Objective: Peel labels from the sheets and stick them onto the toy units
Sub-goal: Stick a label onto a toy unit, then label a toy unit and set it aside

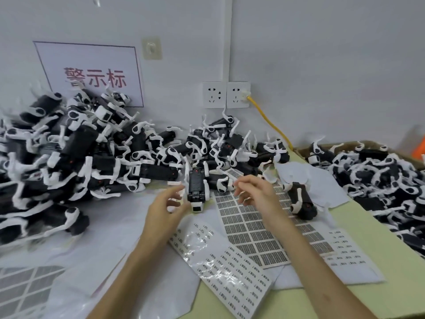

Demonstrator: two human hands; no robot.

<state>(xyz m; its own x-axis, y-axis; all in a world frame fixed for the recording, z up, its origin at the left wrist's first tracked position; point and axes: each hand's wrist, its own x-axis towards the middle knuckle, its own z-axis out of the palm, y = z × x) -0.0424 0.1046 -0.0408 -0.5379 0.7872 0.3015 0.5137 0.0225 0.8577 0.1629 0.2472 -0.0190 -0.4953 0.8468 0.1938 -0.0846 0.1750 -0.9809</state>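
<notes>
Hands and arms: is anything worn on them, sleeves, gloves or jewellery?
Nothing shows. The left hand and right hand are bare, no gloves, rings or watch, and both forearms run bare to the frame's lower edge, no sleeve in sight.
</notes>
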